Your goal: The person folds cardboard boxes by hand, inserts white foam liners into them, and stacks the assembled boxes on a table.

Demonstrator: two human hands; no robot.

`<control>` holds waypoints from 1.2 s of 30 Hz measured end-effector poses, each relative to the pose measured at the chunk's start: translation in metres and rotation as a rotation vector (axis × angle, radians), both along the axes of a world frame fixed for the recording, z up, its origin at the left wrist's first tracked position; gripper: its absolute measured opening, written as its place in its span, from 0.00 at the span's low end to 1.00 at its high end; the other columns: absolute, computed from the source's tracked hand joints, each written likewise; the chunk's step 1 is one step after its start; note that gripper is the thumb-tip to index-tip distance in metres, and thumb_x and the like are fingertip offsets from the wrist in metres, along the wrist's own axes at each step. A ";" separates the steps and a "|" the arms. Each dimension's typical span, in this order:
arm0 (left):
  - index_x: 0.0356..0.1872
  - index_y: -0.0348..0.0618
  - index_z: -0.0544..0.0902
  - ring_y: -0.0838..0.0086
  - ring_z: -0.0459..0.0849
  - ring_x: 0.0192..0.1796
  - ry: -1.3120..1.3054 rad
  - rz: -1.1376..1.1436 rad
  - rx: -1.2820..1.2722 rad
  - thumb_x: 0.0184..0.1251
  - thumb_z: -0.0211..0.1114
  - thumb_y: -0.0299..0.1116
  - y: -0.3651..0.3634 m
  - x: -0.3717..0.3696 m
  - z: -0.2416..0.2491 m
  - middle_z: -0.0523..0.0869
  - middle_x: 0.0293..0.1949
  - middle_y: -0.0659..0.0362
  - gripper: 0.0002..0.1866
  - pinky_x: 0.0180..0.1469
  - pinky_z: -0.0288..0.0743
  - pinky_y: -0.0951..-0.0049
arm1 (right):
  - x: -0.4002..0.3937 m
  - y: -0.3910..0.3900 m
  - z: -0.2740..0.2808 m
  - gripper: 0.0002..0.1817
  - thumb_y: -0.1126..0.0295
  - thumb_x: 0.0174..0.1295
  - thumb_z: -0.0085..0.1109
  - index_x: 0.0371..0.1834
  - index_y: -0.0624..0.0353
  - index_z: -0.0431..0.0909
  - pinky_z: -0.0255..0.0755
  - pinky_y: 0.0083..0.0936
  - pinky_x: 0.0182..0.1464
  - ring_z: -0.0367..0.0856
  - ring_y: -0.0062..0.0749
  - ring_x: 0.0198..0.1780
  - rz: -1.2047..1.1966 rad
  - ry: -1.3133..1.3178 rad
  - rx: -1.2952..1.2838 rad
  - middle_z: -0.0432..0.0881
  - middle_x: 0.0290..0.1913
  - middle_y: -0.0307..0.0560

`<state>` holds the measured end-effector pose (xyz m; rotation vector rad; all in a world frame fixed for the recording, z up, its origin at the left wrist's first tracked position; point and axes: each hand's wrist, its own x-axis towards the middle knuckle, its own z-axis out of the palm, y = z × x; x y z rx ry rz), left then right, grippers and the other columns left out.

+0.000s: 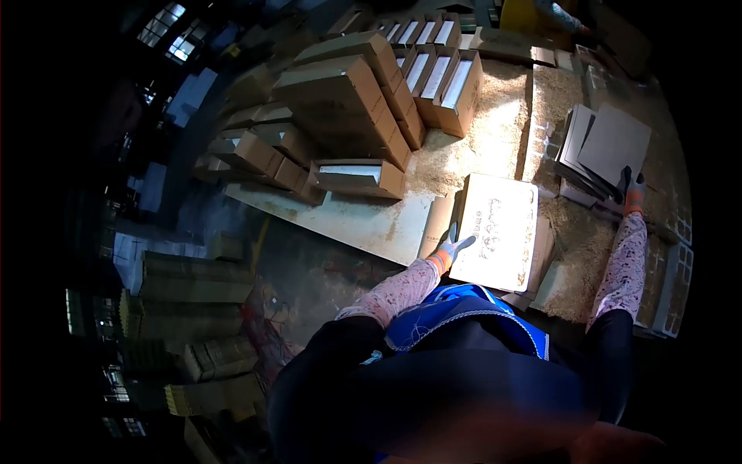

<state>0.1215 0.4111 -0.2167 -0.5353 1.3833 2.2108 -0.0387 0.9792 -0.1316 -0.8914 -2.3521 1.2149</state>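
A white rectangular block or panel [498, 224] with dark printing lies brightly lit in front of me, on top of flattened cardboard [437, 223]. My left hand [450, 250], in a grey and orange glove, rests at its left edge with thumb and fingers spread. Out to the right, my right hand [634, 191] reaches a stack of grey-brown cardboard sheets [576, 143]. Its fingers are at the lower right corner of the top cardboard sheet [616, 141], which sits askew on the stack and seems pinched there.
Brown cartons [332, 100] stand in rows at the back left, several holding white panels [456, 81]. Sawdust-like crumbs [502, 108] cover much of the bench [363, 224]. Bundled stacks [193, 278] sit on the floor at left. Another person's arm [560, 14] shows at the far top.
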 end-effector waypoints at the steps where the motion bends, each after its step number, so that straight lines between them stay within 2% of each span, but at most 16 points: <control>1: 0.73 0.47 0.44 0.65 0.76 0.56 -0.006 0.005 -0.001 0.50 0.76 0.36 0.000 0.003 0.009 0.73 0.59 0.49 0.56 0.54 0.74 0.68 | 0.024 -0.025 0.032 0.29 0.60 0.62 0.59 0.61 0.69 0.68 0.66 0.29 0.56 0.72 0.37 0.57 0.031 0.286 -0.181 0.73 0.60 0.48; 2: 0.74 0.49 0.43 0.65 0.76 0.56 -0.039 0.012 0.048 0.51 0.75 0.34 0.003 0.006 0.025 0.73 0.59 0.49 0.55 0.55 0.74 0.67 | 0.051 -0.052 0.060 0.29 0.62 0.61 0.61 0.62 0.69 0.67 0.67 0.28 0.54 0.73 0.35 0.56 0.056 0.571 -0.361 0.75 0.58 0.47; 4: 0.74 0.50 0.42 0.65 0.76 0.56 -0.070 0.016 0.100 0.52 0.74 0.33 0.004 0.006 0.035 0.73 0.59 0.49 0.54 0.55 0.74 0.66 | 0.106 -0.107 0.104 0.26 0.66 0.64 0.58 0.62 0.68 0.67 0.66 0.28 0.55 0.72 0.31 0.54 0.043 0.643 -0.497 0.75 0.58 0.45; 10: 0.74 0.49 0.42 0.64 0.75 0.57 -0.063 0.059 0.321 0.53 0.73 0.33 -0.004 0.003 0.009 0.73 0.60 0.48 0.54 0.57 0.73 0.66 | 0.236 -0.211 0.012 0.29 0.78 0.62 0.56 0.68 0.64 0.61 0.60 0.26 0.64 0.66 0.31 0.64 0.216 0.518 -0.539 0.67 0.66 0.48; 12: 0.73 0.44 0.43 0.65 0.74 0.59 0.101 -0.116 -0.099 0.51 0.75 0.38 -0.005 0.000 0.007 0.73 0.59 0.48 0.55 0.59 0.71 0.69 | 0.260 -0.218 -0.019 0.30 0.79 0.61 0.55 0.68 0.64 0.61 0.60 0.26 0.64 0.66 0.31 0.64 0.216 0.503 -0.603 0.67 0.66 0.48; 17: 0.72 0.41 0.46 0.65 0.73 0.58 0.158 -0.131 -0.276 0.46 0.78 0.44 -0.004 -0.006 0.007 0.74 0.58 0.48 0.58 0.58 0.69 0.72 | 0.274 -0.202 -0.059 0.29 0.73 0.62 0.57 0.67 0.64 0.62 0.61 0.28 0.64 0.67 0.34 0.63 0.323 0.317 -0.682 0.68 0.65 0.48; 20: 0.72 0.44 0.49 0.63 0.79 0.52 0.065 -0.042 -0.086 0.48 0.77 0.40 0.002 0.001 0.027 0.77 0.55 0.48 0.54 0.51 0.76 0.66 | 0.265 -0.220 -0.027 0.30 0.75 0.59 0.60 0.66 0.64 0.64 0.65 0.25 0.61 0.70 0.32 0.61 0.405 0.175 -0.628 0.72 0.62 0.47; 23: 0.72 0.49 0.50 0.62 0.80 0.50 -0.027 -0.141 0.032 0.51 0.75 0.32 -0.009 -0.006 0.011 0.77 0.54 0.50 0.51 0.47 0.80 0.64 | 0.235 -0.244 -0.073 0.32 0.70 0.55 0.67 0.63 0.64 0.67 0.68 0.26 0.58 0.74 0.31 0.56 0.412 0.095 -0.850 0.75 0.58 0.47; 24: 0.72 0.49 0.49 0.63 0.80 0.50 -0.067 -0.168 0.153 0.51 0.74 0.31 -0.006 -0.006 0.026 0.77 0.54 0.50 0.50 0.47 0.80 0.65 | 0.229 -0.254 -0.067 0.32 0.69 0.54 0.68 0.62 0.64 0.68 0.71 0.27 0.55 0.77 0.32 0.53 0.474 0.135 -0.700 0.77 0.55 0.48; 26: 0.72 0.45 0.49 0.63 0.80 0.51 0.027 -0.109 -0.055 0.50 0.75 0.34 0.003 0.001 0.047 0.77 0.54 0.49 0.52 0.48 0.79 0.65 | 0.217 -0.267 -0.080 0.27 0.72 0.53 0.68 0.58 0.63 0.71 0.74 0.25 0.51 0.79 0.33 0.48 0.464 0.085 -0.949 0.80 0.49 0.49; 29: 0.71 0.39 0.48 0.65 0.78 0.53 0.043 -0.160 -0.209 0.49 0.77 0.38 -0.006 0.001 0.024 0.77 0.54 0.49 0.54 0.51 0.76 0.70 | 0.218 -0.272 -0.081 0.27 0.73 0.53 0.68 0.57 0.64 0.71 0.74 0.24 0.50 0.78 0.33 0.49 0.397 0.029 -0.977 0.79 0.51 0.50; 31: 0.67 0.35 0.57 0.67 0.78 0.54 -0.004 -0.213 -0.165 0.51 0.74 0.38 -0.004 0.006 0.053 0.78 0.53 0.50 0.46 0.54 0.75 0.70 | 0.209 -0.264 -0.106 0.28 0.72 0.54 0.68 0.57 0.68 0.69 0.73 0.26 0.52 0.78 0.35 0.50 0.235 0.228 -1.585 0.77 0.54 0.52; 32: 0.67 0.35 0.57 0.67 0.78 0.54 -0.005 -0.211 -0.156 0.51 0.74 0.38 -0.007 0.009 0.052 0.78 0.53 0.50 0.46 0.54 0.75 0.70 | 0.208 -0.269 -0.083 0.28 0.72 0.54 0.68 0.57 0.68 0.69 0.73 0.26 0.52 0.78 0.35 0.50 0.235 0.223 -1.577 0.77 0.54 0.52; 34: 0.62 0.36 0.66 0.67 0.79 0.52 0.075 -0.203 0.067 0.55 0.71 0.34 -0.012 0.012 0.049 0.79 0.52 0.52 0.35 0.55 0.74 0.69 | 0.202 -0.293 -0.001 0.27 0.67 0.58 0.64 0.58 0.68 0.68 0.72 0.30 0.54 0.78 0.39 0.52 0.503 0.122 -0.604 0.74 0.57 0.56; 35: 0.58 0.42 0.71 0.67 0.80 0.52 0.021 -0.159 0.199 0.64 0.60 0.25 -0.009 0.014 0.055 0.80 0.53 0.54 0.21 0.54 0.76 0.66 | 0.192 -0.284 -0.019 0.29 0.61 0.59 0.62 0.60 0.64 0.67 0.71 0.34 0.55 0.79 0.47 0.52 0.618 0.091 -0.282 0.76 0.53 0.62; 36: 0.54 0.43 0.76 0.67 0.81 0.51 -0.049 -0.181 0.327 0.62 0.62 0.25 -0.007 0.015 0.059 0.81 0.51 0.54 0.18 0.53 0.76 0.69 | 0.192 -0.294 0.050 0.27 0.58 0.59 0.59 0.59 0.58 0.68 0.72 0.38 0.51 0.79 0.51 0.50 0.699 0.001 -0.014 0.78 0.49 0.64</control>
